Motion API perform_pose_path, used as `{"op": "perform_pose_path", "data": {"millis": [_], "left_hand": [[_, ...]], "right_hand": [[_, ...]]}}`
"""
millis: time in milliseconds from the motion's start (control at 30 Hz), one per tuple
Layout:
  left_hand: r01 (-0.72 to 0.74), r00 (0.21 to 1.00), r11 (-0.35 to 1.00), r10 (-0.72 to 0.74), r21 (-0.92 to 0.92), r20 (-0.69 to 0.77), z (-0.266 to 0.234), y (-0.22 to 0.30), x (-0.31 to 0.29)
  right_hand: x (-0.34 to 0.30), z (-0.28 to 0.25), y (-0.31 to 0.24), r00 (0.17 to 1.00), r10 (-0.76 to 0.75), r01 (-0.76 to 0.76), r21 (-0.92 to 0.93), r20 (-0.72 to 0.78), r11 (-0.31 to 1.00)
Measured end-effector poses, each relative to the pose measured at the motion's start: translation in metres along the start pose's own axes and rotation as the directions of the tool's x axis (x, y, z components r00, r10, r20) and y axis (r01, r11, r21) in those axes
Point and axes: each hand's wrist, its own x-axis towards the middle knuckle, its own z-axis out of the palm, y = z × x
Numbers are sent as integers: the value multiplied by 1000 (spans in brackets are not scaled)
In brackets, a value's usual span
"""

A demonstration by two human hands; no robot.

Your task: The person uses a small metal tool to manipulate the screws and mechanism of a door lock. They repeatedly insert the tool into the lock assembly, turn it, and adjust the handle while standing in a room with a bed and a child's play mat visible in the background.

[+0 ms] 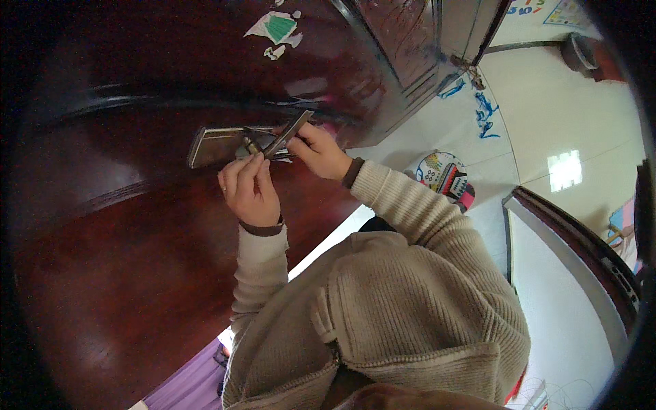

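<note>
A glossy dark red wooden door point(123, 273) fills the left side of the view. On it is a long bronze-coloured handle plate point(217, 147). A flat lever door handle point(298, 124) sticks out at a slant beside the plate. My right hand point(320, 152) is closed round the lever, thumb and fingers on its outer part. My left hand point(249, 190) reaches up from below, its fingertips pinched at the lever's inner end, near the round neck point(251, 142) of the handle. What lies between those fingertips is partly hidden.
A torn paper sticker with a green patch point(279, 29) clings to the door above the handle. To the right stands a round patterned stool point(437, 171) on pale tiles point(540, 102). Blue strips point(486, 115) lie beyond it. Purple cloth point(191, 379) shows at lower left.
</note>
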Motion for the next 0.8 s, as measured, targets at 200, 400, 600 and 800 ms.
{"op": "perform_pose_path", "data": {"millis": [200,400,600,800], "left_hand": [[5,996,1000,-7,-31,-85,6,0,-1],[44,993,998,-47,-32,-110,12,0,-6],[86,988,996,-88,-18,-128,18,1,-6],[99,987,993,-91,56,-134,19,1,-6]], "right_hand": [[-3,0,-4,999,-31,25,-189,-32,982],[-10,-6,-11,996,-65,40,-340,-63,939],[-12,-12,-10,994,-77,37,-437,-74,899],[-12,-15,-6,998,-43,16,-455,-50,890]]}}
